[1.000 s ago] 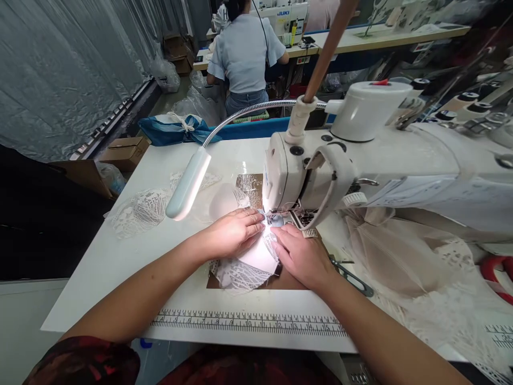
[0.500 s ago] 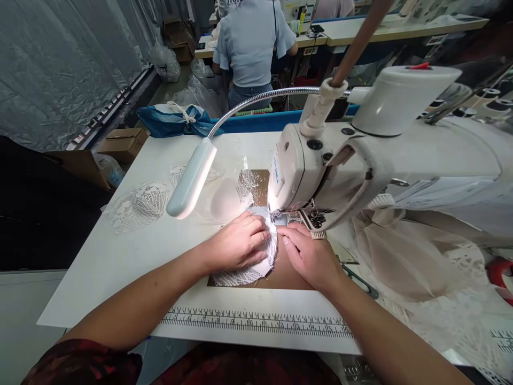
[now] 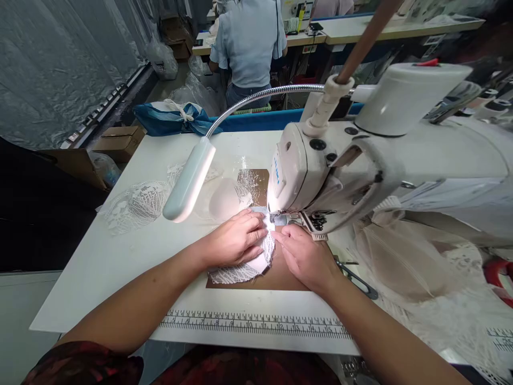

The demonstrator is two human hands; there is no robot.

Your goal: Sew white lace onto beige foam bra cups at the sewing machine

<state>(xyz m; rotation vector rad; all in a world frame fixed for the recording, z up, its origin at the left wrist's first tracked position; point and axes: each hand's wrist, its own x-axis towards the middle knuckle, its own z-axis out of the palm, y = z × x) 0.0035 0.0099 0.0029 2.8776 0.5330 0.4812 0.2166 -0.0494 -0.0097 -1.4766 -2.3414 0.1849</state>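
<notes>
A white lace bra cup piece [image 3: 240, 274] lies under the needle end of a white sewing machine [image 3: 294, 166], on a brown plate in the table. My left hand [image 3: 236, 239] rests flat on the piece from the left, its fingers stretched over the fabric just short of the presser foot [image 3: 273, 217]. From the right, my right hand [image 3: 304, 254] reaches in with its index fingertip at the lace edge; the other fingers are partly curled on the brown plate [image 3: 286, 278]. What lies beneath the left palm is hidden.
A lamp [image 3: 190, 179] on a bendy neck hangs left of the machine. More lace cups [image 3: 138, 206] lie at the left, sheer beige fabric [image 3: 401, 256] at the right. Thread snips [image 3: 358, 280] lie by my right wrist. A co-worker [image 3: 252, 48] sits ahead, back turned.
The lace piece has shifted slightly under my left hand. My right index finger has moved left onto its edge, and the right thumb has drawn in. The view has turned a little.
</notes>
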